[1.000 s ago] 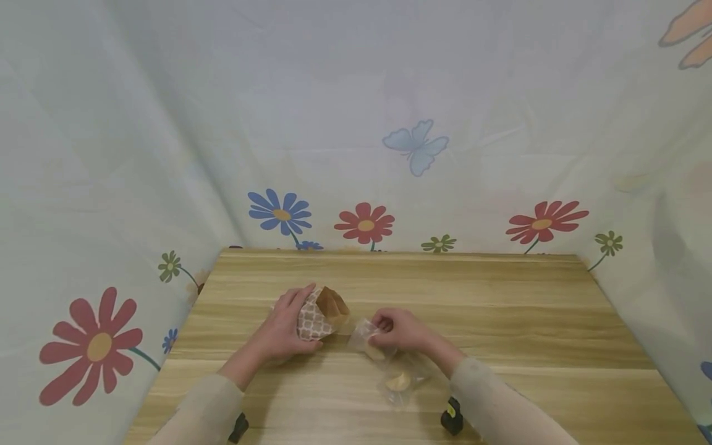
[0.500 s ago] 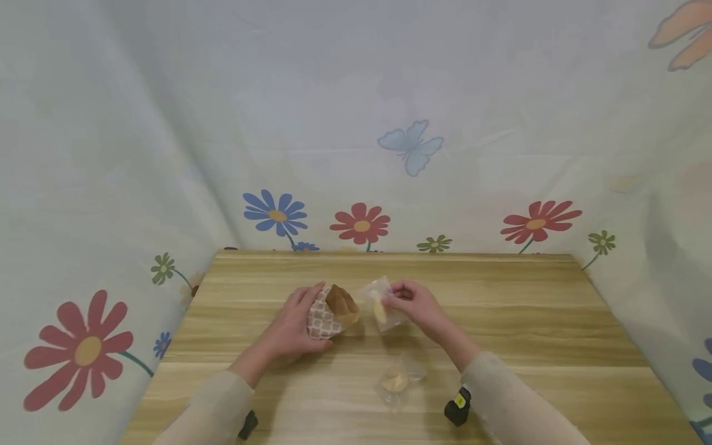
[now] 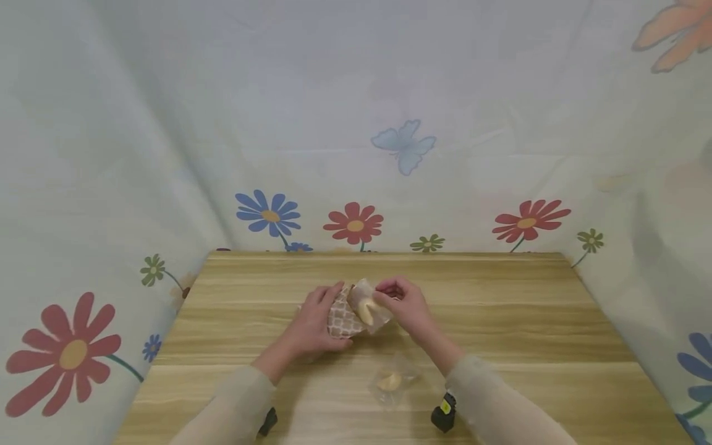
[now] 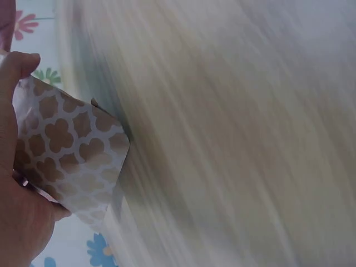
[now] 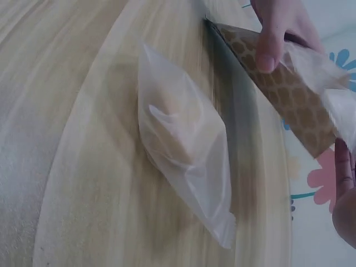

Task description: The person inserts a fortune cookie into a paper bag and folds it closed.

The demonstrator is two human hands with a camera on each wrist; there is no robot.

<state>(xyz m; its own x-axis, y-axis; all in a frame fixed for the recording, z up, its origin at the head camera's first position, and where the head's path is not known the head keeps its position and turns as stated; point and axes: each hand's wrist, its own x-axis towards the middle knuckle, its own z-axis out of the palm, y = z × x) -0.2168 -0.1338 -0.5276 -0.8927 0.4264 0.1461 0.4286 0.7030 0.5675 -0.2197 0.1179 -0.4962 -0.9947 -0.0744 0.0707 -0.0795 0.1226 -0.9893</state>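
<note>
My left hand [image 3: 314, 324] grips a small brown paper bag [image 3: 340, 318] with a white lattice pattern, its mouth tilted to the right. Fingers and thumb clasp opposite sides of the bag in the left wrist view. At that mouth, my right hand [image 3: 406, 306] pinches the edge of a clear packet holding a pale fortune cookie [image 3: 365, 311]; the packet overlaps the opening in the head view. A second wrapped fortune cookie [image 3: 388, 381] lies on the table nearer to me, and its milky wrapper [image 5: 183, 133] fills the middle of the right wrist view.
Both hands work over a wood-grain table [image 3: 500, 321]. Black devices sit at my wrists, the right one [image 3: 444, 413] with a yellow label. A pale cloth [image 3: 311, 111] printed with flowers and butterflies surrounds the table at the back and sides.
My right hand has lifted one fortune cookie packet from beside the other and brought it up and left to the bag's mouth. My left hand has shifted right with the bag.
</note>
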